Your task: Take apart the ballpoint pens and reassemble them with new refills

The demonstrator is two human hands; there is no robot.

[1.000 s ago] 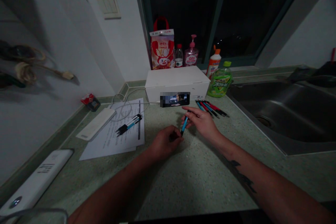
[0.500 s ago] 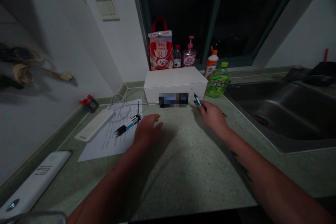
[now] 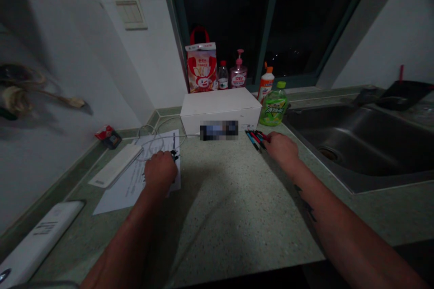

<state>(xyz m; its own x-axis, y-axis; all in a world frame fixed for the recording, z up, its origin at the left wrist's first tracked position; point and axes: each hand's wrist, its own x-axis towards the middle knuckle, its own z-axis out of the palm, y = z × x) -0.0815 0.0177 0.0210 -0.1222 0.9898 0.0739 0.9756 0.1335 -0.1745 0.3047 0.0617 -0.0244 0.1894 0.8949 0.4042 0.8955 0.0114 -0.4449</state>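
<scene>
My left hand [image 3: 160,169] rests over a printed sheet of paper [image 3: 127,192], fingers curled down around some pens. Dark pen ends [image 3: 174,155] poke out past its fingers, and the rest of them is covered. On the counter, right of the phone with a pixelated screen [image 3: 219,130], several black, blue and red pens [image 3: 255,139] lie side by side. My right hand [image 3: 281,148] has its fingertips closed at the right edge of that group, at a red pen; the fingertips are partly hidden.
Behind the phone stands a white box [image 3: 220,104], with a green soap bottle [image 3: 274,106] beside it. The steel sink [image 3: 359,144] is to the right. At left lie a white power bank [image 3: 117,165], a cable, a small red-black pack [image 3: 107,137] and a long white device [image 3: 42,239].
My left hand has moved left, from beside the pens onto them. My right hand has lowered its pen to the counter, where several pens now show. The view has shifted slightly right.
</scene>
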